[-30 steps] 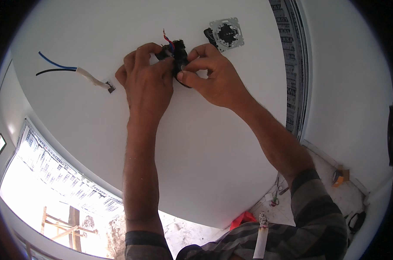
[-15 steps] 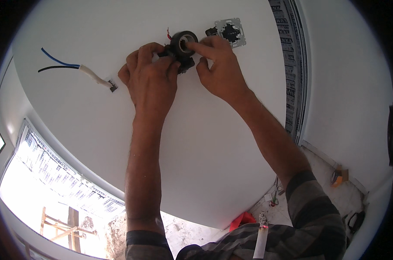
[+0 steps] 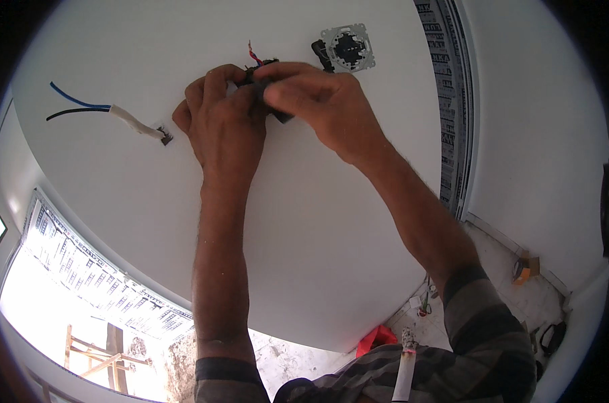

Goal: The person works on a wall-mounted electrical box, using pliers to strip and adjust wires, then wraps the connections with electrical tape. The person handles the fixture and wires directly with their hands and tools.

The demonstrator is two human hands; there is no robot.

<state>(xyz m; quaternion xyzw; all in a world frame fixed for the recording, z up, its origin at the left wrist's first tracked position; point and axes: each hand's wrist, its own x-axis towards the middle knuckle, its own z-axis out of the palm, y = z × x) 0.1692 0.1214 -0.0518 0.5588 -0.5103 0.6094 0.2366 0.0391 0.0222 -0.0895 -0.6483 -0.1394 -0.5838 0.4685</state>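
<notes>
My left hand is closed on a black wiring fitting at the white wall. Only parts of the fitting show between and below the fingers; thin wires, one of them red, stick up above it. My right hand is up against the left, thumb and fingers closed around the roll of black electrical tape. Most of the roll is hidden by the fingers. Right of the hands, a metal-framed socket insert sits on the wall with a dark piece beside it.
To the left, a white cable with blue and black wires comes out of a wall opening. A film-covered frame runs along the right edge. Below are a red object, an orange box and a lit cigarette near me.
My right hand has moved left against my left hand. The tape roll, which faced me with a finger in its hole, is now mostly covered. The view has shifted slightly.
</notes>
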